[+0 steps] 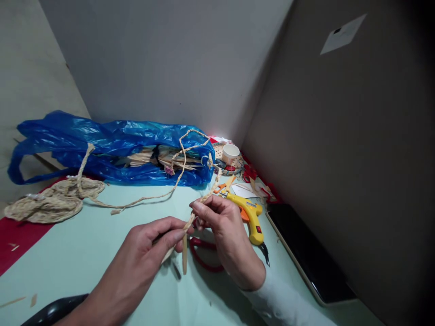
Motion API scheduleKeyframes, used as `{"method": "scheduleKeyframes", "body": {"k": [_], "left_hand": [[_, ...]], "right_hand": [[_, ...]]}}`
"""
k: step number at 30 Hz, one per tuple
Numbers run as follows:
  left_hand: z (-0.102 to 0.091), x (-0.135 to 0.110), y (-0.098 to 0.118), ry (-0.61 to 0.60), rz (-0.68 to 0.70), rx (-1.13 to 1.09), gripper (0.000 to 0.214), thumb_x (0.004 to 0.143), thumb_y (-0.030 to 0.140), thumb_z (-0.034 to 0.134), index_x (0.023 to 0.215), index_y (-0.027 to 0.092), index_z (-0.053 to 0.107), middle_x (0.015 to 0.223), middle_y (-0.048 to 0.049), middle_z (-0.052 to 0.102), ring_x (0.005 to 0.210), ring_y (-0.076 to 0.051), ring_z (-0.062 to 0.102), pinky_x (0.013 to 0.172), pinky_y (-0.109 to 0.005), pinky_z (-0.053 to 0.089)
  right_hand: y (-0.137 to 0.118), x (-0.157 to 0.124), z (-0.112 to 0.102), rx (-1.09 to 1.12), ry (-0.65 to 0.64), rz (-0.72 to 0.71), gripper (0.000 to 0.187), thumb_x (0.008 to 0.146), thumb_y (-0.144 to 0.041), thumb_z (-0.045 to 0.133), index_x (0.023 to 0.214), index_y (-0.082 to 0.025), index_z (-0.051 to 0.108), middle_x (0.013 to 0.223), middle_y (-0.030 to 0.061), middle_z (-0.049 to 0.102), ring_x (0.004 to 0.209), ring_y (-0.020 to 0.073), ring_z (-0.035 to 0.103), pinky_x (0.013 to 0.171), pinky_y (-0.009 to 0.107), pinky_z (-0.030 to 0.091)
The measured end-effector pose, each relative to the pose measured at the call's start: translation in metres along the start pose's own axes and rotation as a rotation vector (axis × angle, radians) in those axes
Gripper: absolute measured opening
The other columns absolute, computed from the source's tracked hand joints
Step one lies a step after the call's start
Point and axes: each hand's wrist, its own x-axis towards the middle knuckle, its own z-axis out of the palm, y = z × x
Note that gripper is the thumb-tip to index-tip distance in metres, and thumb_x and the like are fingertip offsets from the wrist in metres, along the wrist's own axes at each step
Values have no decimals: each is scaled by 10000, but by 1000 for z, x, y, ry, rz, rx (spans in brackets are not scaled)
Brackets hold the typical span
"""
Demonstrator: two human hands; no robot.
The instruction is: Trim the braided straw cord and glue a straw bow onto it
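Between my two hands runs a pale braided straw cord [189, 222], with loose flat strands hanging below the braid. My left hand [152, 242] pinches its lower end between thumb and fingers. Slightly higher up, my right hand [222, 226] is closed on the same cord. From there the braid rises past the blue bag and loops back down to the left across the table. Red-handled scissors [204, 262] lie under my right hand, partly hidden by it. A yellow glue gun [251, 217] rests just to the right of that hand.
A blue plastic bag [112, 131] holding straw strips lies along the back wall. Coiled straw pieces [50, 203] sit on red material at left. A white cup [231, 153] stands at the back, and a black phone [306, 253] lies along the right wall.
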Motion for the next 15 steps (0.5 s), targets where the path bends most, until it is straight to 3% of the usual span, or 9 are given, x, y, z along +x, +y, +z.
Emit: {"method": "scheduleKeyframes", "body": {"k": [4,9,12,15], "left_hand": [[-2,1,-2,-23,-41,-79,220,854,404,605,731,241,686,739,0,678,796,-217,648,753,-292,465],[-5,2,-7,90,-58,-174,211,829,411,642,924,227,684,707,16,660,677,-178,577,655,-280,445],[-6,2,-10,103,-45,-260,245,873,415,618,1062,264,578,681,56,623,682,-171,596,627,-262,442],[-5,1,-10,79,-26,-311,215,900,420,595,1044,275,527,715,65,615,686,-170,629,640,-271,464]], "right_hand": [[-3,-1,-1,22,-59,12,204,840,-348,690,763,-170,623,647,-44,585,565,105,577,598,230,447],[-7,-7,0,-26,-327,42,206,836,-363,722,902,-182,648,816,-7,652,786,148,636,761,256,489],[-5,-9,3,-49,-412,46,238,836,-395,726,887,-182,633,742,-11,650,751,156,637,721,253,487],[-4,-11,6,-106,-389,14,224,892,-403,664,843,-189,618,689,-33,624,628,112,584,604,205,448]]}}
